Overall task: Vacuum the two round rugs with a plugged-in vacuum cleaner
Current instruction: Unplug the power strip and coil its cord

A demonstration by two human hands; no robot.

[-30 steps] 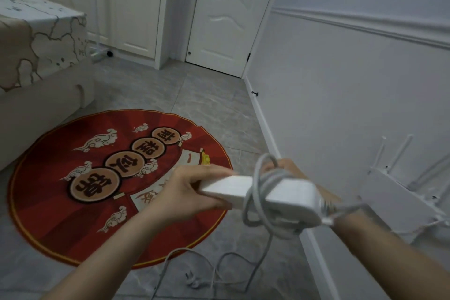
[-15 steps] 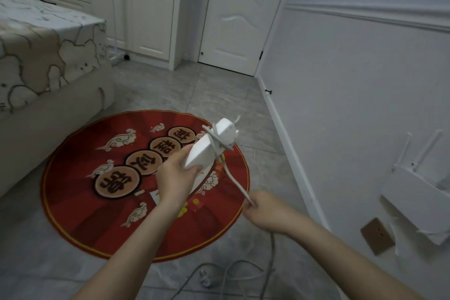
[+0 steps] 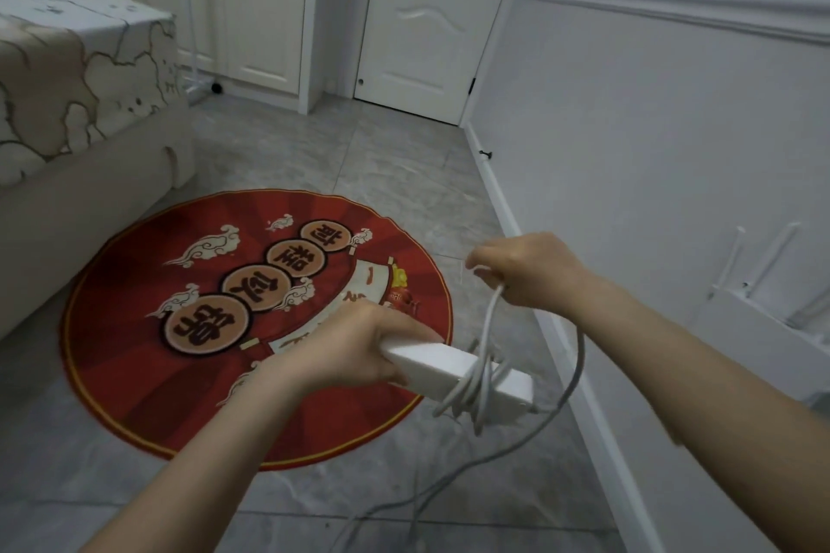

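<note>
On the tiled floor [image 3: 278, 503] our red rug [image 3: 134, 350] lies unvacuumed. Our left hand [image 3: 355, 350] grips the power strip [image 3: 449, 366]; our right hand [image 3: 525, 269] pinches its cord [image 3: 487, 328], unwinding; we judge plugging-in and vacuuming remain.

Two bare forearms reach in from the bottom edge, no sleeves in view; left hand [image 3: 355, 348] and right hand [image 3: 530, 272] wear no gloves, rings or watch

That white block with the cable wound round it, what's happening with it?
A person is unwinding the white cable from a white rectangular power strip. The left hand grips the strip's end while the right hand pulls a cable loop away. Several turns remain wrapped. The round red patterned rug lies unvacuumed below.
</note>
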